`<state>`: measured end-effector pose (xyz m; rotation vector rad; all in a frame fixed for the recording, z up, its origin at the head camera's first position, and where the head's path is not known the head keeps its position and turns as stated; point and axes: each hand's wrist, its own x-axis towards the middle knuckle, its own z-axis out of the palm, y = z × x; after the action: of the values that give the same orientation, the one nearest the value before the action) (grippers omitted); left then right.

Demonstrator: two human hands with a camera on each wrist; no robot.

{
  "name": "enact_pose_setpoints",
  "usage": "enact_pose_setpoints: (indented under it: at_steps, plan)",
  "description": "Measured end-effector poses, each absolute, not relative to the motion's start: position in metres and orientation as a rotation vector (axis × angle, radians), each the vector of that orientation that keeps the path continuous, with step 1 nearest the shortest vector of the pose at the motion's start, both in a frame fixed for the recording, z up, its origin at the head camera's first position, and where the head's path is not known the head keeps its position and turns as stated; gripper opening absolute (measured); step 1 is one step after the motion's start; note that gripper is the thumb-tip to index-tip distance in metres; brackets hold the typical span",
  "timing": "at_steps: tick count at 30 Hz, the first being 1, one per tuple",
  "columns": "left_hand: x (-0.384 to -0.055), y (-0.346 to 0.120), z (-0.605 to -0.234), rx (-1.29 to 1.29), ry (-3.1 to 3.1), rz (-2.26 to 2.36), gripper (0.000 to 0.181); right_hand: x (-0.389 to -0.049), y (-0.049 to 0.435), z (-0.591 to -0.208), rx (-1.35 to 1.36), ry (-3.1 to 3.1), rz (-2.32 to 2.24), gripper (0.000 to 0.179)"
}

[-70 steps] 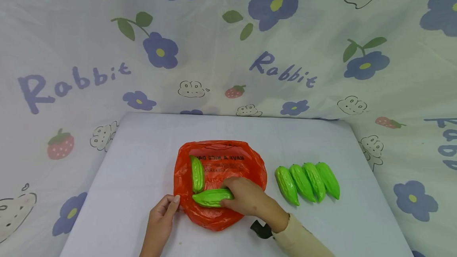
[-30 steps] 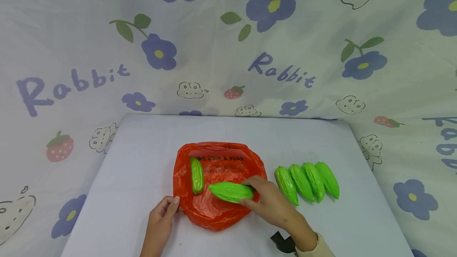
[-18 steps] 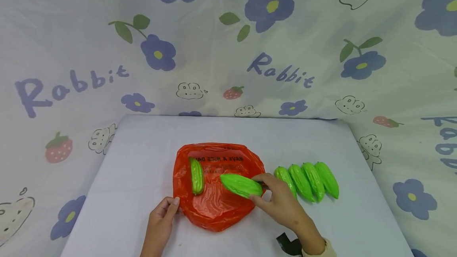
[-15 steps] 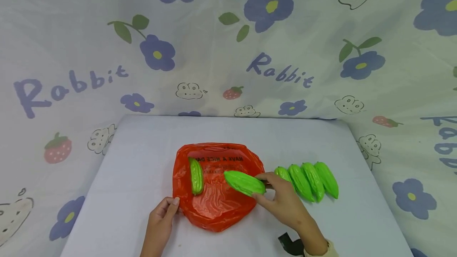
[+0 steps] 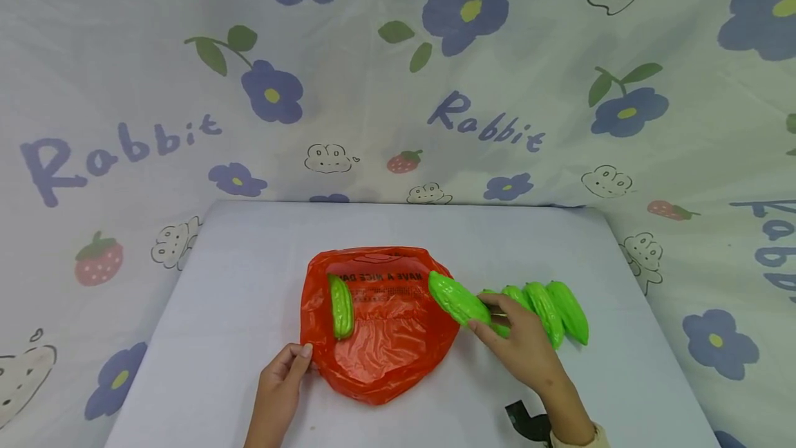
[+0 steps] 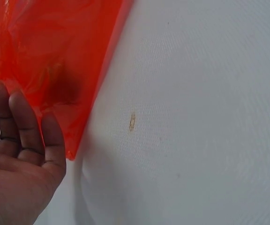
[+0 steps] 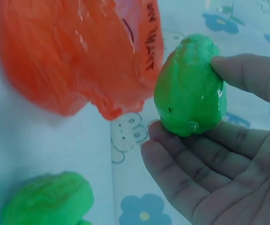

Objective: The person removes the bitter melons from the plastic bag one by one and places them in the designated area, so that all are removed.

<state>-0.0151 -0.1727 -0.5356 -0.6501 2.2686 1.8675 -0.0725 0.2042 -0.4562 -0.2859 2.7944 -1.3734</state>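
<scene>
A red plastic bag [image 5: 385, 344] lies spread with its mouth up on the white table. At its left rim, my left hand [image 5: 281, 379] pinches the plastic between thumb and fingers; in the left wrist view its fingers [image 6: 25, 122] curve against the bag's side. One green bitter melon [image 5: 341, 306] lies inside, along the left wall. My right hand [image 5: 522, 348] grips another bitter melon [image 5: 457, 298] by its near end, raised over the bag's right rim. In the right wrist view, thumb and fingers hold this bitter melon [image 7: 191, 89] from opposite sides.
Several more bitter melons [image 5: 569, 311] lie side by side on the table, right of the bag, partly hidden by my right hand. A black strap [image 5: 527, 424] shows by the right wrist. A patterned curtain [image 5: 367, 102] hangs behind the table's back edge [image 5: 273, 202].
My right hand has lifted the bitter melon from inside the bag and moved it right and away from me, tilting its tip upward. The left hand has stayed at the rim.
</scene>
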Motion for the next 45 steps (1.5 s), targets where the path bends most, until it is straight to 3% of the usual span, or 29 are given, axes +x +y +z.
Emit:
enact_pose_setpoints:
  at_steps: [16,33,45]
  plan:
    - [-0.017,-0.172,-0.533,-0.67,2.258,1.856,0.043,-0.085,0.247,-0.451,0.017,2.874,-1.319,0.05]
    - [-0.017,-0.171,-0.535,-0.652,2.26,1.882,0.042,-0.107,0.286,-0.455,0.116,2.953,-1.196,0.056]
    - [-0.015,-0.173,-0.537,-0.649,2.272,1.885,0.042,-0.138,0.315,-0.455,0.22,2.881,-1.069,0.07]
